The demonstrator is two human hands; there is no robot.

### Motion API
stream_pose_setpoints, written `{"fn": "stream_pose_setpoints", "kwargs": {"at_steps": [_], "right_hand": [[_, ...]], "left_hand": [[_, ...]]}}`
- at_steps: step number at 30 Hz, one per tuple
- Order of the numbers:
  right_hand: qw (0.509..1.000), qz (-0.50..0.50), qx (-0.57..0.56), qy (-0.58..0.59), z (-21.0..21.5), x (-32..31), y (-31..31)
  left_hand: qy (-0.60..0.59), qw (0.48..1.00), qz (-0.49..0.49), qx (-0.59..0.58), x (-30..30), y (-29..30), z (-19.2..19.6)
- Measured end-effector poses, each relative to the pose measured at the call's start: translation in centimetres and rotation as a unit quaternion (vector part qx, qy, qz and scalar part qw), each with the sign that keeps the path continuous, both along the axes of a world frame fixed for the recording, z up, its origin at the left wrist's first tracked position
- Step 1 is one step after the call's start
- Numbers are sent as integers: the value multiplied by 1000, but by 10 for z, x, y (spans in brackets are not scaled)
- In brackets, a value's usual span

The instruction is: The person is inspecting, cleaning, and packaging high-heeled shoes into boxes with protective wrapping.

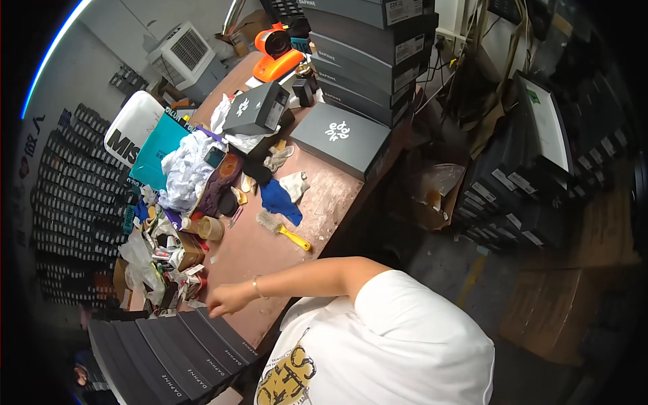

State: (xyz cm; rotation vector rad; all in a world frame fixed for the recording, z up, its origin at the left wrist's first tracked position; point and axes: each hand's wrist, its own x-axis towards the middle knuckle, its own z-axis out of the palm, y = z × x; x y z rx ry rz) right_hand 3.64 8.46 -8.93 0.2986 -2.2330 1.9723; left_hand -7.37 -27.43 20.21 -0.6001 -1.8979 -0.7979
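1. Dark shoeboxes (177, 354), a row, nearer than the yellow-handled brush (284, 232) and left: likely light, stiff, smooth card; best held at both ends.
2. Right hand (229, 299), left of brush: fingers bent at the row's upper edge; grip closure cannot be told.
3. Left hand: grip indiscernible.
4. Tabletop (253, 277), beneath brush.
5. Blue cloth (281, 202), just beyond brush.

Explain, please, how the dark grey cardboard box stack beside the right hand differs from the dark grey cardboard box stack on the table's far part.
The near dark grey cardboard box stack has the right hand at its end; no hand is near the far dark grey cardboard box stack. The far stack shows pale end labels; the near stack shows none here. Both consist of several boxes.
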Motion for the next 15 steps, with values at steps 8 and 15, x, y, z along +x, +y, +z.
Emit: {"fn": "stream_pose_setpoints", "kwargs": {"at_steps": [8,15], "right_hand": [[903,169,-373,-133,164,-70,-54],[852,236,-464,-51,81,-52,-35]], "left_hand": [[-199,967,-159,31,-13,13,-26],[-318,929,-185,-41,79,82,-106]]}}
